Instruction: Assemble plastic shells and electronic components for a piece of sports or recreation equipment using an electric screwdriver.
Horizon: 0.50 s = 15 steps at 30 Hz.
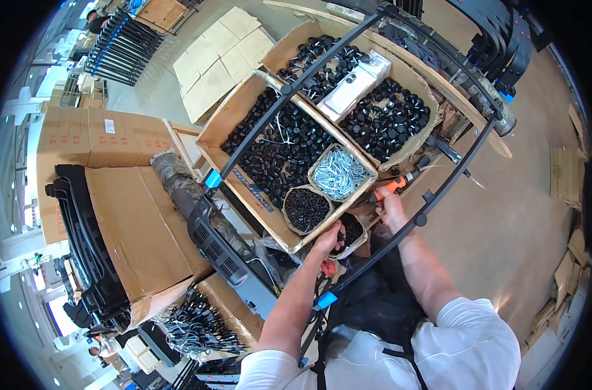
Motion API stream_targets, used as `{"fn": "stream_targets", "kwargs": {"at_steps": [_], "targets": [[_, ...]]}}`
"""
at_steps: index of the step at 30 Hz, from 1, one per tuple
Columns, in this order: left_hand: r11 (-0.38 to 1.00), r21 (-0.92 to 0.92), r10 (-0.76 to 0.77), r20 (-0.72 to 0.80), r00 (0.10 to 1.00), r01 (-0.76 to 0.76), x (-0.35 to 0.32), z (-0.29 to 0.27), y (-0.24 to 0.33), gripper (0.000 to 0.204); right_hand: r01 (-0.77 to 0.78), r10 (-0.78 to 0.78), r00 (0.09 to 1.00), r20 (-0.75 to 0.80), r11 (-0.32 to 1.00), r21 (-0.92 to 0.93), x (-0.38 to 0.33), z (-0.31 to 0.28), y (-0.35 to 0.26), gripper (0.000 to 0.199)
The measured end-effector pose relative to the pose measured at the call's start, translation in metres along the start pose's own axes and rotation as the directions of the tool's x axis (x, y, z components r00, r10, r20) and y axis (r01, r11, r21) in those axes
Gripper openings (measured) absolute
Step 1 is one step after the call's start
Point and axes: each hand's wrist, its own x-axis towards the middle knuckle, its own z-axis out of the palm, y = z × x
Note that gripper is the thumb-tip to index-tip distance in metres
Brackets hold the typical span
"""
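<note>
My left hand (326, 239) reaches into a small round tub of black parts (352, 231) at the near corner of a cardboard box (234, 114), its fingers curled among the pieces. My right hand (391, 203) grips an orange-handled tool (396, 184) beside a black tubular metal frame (348, 55) that arches over the boxes. A bowl of black screws (305, 209) and a small box of silver screws (340, 173) sit just beyond my left hand.
Two large cardboard boxes hold black plastic caps (277, 146), with a white box (353, 84) in the far one. Closed cartons (133, 221) and stacked black frames (81, 240) stand at left. Flattened cardboard (221, 58) lies on the floor. Orange pliers (328, 266) lie below my left hand.
</note>
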Motion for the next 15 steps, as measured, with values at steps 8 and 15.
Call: {"fn": "stream_targets", "kwargs": {"at_steps": [8,15], "targets": [[0.96,-0.272,-0.051,0.07,0.996,0.069,-0.004,0.001,0.012,0.026,0.008,-0.034,0.964,0.264,0.995,0.097,-0.066,-0.016,-0.043,0.05],[0.951,-0.31,0.084,0.278,0.957,0.007,-0.007,0.02,0.023,0.024,-0.006,-0.08,0.973,0.218,0.931,0.365,-0.085,-0.131,0.025,0.019]]}}
